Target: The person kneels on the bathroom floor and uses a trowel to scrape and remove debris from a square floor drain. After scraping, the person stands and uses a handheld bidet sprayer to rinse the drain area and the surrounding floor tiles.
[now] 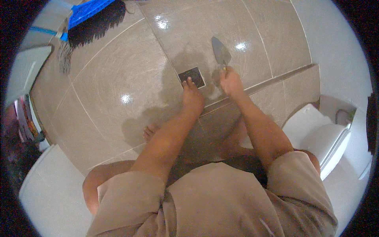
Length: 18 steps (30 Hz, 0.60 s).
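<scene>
A square floor drain with a dark centre and pale rim is set in the beige tiles ahead of me. My left hand reaches down to its near edge, its fingers stretched out and touching the dark part. I cannot make out anything held in that hand. Just right of the drain, my right hand is closed around the handle of a pointing trowel. The trowel's grey blade points away from me, low over the floor. Most of its handle is hidden by my fingers.
A blue broom with black bristles is at the far left, beside grey mop strands. A low tiled ledge runs behind my hands toward the right wall. A white toilet stands at right. My bare foot is left of my forearm.
</scene>
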Each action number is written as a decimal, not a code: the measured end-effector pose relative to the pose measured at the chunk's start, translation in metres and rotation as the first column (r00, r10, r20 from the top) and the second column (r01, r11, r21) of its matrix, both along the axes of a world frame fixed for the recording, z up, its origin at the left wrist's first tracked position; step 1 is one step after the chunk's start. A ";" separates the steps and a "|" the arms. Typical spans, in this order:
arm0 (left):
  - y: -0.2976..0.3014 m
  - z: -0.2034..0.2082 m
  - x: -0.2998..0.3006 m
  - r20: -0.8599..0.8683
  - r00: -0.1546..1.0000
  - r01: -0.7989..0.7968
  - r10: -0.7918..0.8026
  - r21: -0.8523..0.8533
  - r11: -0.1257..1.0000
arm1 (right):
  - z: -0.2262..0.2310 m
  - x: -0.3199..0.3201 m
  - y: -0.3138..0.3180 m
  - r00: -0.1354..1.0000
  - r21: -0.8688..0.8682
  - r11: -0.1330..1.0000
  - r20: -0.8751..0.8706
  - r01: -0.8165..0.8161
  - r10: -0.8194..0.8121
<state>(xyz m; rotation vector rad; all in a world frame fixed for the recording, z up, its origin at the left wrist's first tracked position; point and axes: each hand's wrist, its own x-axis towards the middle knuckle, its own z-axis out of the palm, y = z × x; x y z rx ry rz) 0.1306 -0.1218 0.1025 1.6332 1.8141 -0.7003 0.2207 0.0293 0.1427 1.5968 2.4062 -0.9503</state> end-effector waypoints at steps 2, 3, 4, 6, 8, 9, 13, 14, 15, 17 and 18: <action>-0.001 -0.008 0.008 -0.026 0.998 -0.060 0.062 0.068 0.996 | 0.002 0.013 -0.010 0.985 0.035 0.991 -0.103 -0.133 0.136; -0.002 -0.002 0.008 -0.021 0.998 -0.052 0.054 0.077 0.996 | 0.013 0.018 -0.014 0.974 0.003 0.978 -0.085 -0.209 0.209; -0.002 0.003 0.008 -0.014 0.999 -0.044 0.046 0.085 0.995 | 0.027 0.026 -0.015 0.957 -0.030 0.958 -0.068 -0.284 0.281; -0.002 0.008 0.011 -0.040 0.999 -0.032 0.036 0.092 0.995 | 0.038 0.041 -0.018 0.927 -0.062 0.925 -0.025 -0.375 0.374; -0.009 0.003 0.010 -0.017 0.999 -0.035 0.037 0.105 0.994 | 0.038 0.049 -0.024 0.908 -0.056 0.908 0.033 -0.416 0.418; -0.011 0.000 0.011 -0.005 0.999 -0.034 0.035 0.112 0.993 | 0.043 0.048 -0.029 0.925 -0.087 0.925 0.057 -0.370 0.376; -0.015 -0.010 0.017 -0.114 0.993 -0.013 0.031 0.163 0.987 | 0.061 0.034 -0.046 0.976 -0.110 0.975 0.071 -0.196 0.204; -0.013 -0.008 0.014 -0.101 0.994 -0.021 0.041 0.190 0.982 | 0.060 0.034 -0.049 0.987 -0.096 0.984 0.050 -0.148 0.154; -0.010 -0.005 0.011 -0.087 0.995 -0.029 0.049 0.217 0.976 | 0.053 0.034 -0.050 0.987 -0.038 0.988 0.055 -0.147 0.149; 0.005 -0.007 0.005 0.051 0.967 -0.254 0.249 0.264 0.931 | 0.029 0.036 -0.047 0.989 0.081 0.987 0.065 -0.135 0.130; 0.016 -0.008 -0.001 0.124 0.932 -0.362 0.341 0.278 0.890 | 0.023 0.033 -0.041 0.988 -0.015 0.991 0.078 -0.133 0.133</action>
